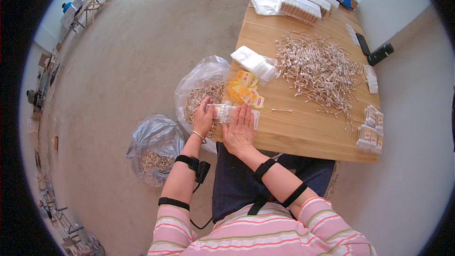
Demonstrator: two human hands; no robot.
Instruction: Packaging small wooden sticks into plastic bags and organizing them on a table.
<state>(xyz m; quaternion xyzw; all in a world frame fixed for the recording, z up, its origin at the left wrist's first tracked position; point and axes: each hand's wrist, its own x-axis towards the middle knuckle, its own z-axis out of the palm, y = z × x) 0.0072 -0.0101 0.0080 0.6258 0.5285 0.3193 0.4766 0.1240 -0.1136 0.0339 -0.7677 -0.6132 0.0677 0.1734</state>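
Note:
A clear plastic packet of cotton swabs [222,113] lies across the table's near left corner, its left part past the edge. My left hand [204,120] is closed round its left end. Flat on the packet's right part rests my right hand [240,132], fingers stretched out and side by side, hiding some of the swabs. Just beyond my hands is a loose pile of yellow and orange cards [245,87]. One single cotton swab [282,110] lies to the right of the packet. Farther off, a big heap of loose cotton swabs [317,68] covers the table's middle.
A stack of clear empty bags [253,61] lies beyond the cards. Filled packets [370,135] sit at the right edge; bundled swabs [298,8] are at the far end. A black phone [363,44] lies by the wall. Two plastic sacks [192,78] of swabs stand on the floor at left.

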